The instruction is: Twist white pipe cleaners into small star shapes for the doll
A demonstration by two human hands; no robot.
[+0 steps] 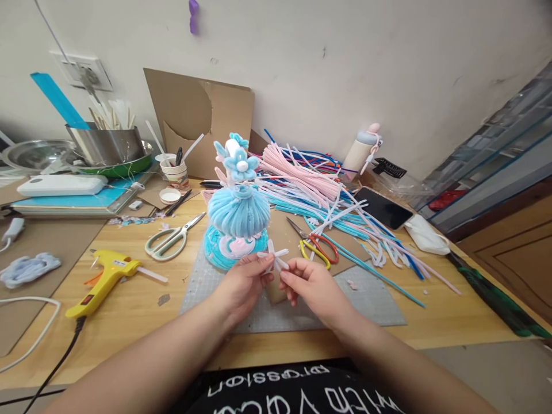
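Between my two hands is a small white pipe-cleaner flower point(276, 256) with several thin looped petals. My left hand point(250, 279) pinches it from the left with thumb and forefinger. From the right, the fingertips of my right hand point(308, 283) close on a lower petal. Just behind stands a light blue pipe-cleaner craft piece point(239, 213), with a pleated round body, a pink-and-white front ornament and blue flowers at its top. Red-and-yellow-handled scissors point(321, 247) lie to the right of my hands, on cardboard.
A yellow glue gun point(106, 279) and white-handled scissors point(172, 238) lie on the left. Loose pipe cleaners point(306, 178) in pink, blue and white spread behind. A phone point(383, 207) and a bottle point(360, 152) are at the right. A grey cutting mat point(371, 305) lies under my hands.
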